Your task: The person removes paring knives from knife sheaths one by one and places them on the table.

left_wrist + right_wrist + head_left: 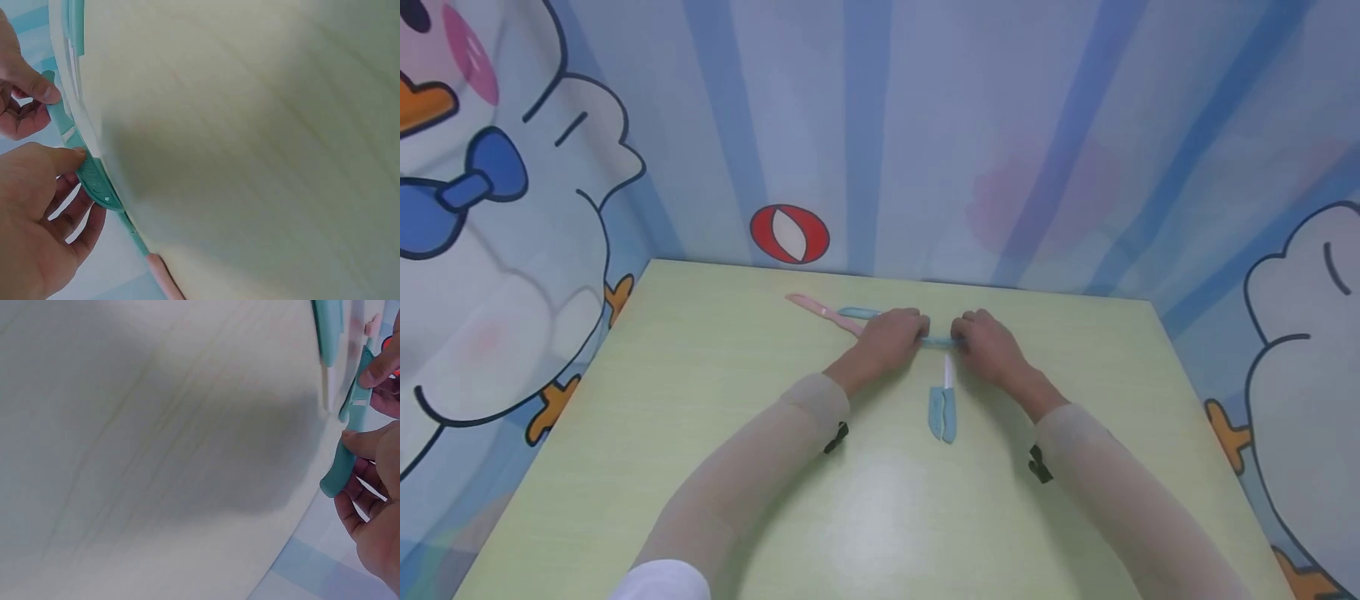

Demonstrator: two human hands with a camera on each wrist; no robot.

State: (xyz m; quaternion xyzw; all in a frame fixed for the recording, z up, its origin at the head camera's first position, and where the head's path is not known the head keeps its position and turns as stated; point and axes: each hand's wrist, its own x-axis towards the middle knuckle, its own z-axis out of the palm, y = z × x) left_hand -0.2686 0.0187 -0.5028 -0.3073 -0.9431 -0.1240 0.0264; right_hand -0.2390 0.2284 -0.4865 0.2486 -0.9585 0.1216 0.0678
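Observation:
Both hands hold one teal fruit knife [937, 342] lengthwise between them, its blade inside a teal sheath [97, 184]. My left hand [891, 340] pinches the sheath between thumb and fingers. My right hand [990, 345] grips the handle [340, 467] at the other end. A narrow pale band shows between handle and sheath in both wrist views. Just below the hands on the table lies a second teal knife [950, 415] with its white blade bare, and a separate teal sheath [935, 410] lies right beside its handle.
Beyond my left hand lie a pink knife [811, 305] and another teal piece [856, 312], partly hidden by the hand. They rest on a pale yellow table [880, 517] with cartoon-printed walls [925, 150] behind and at the sides.

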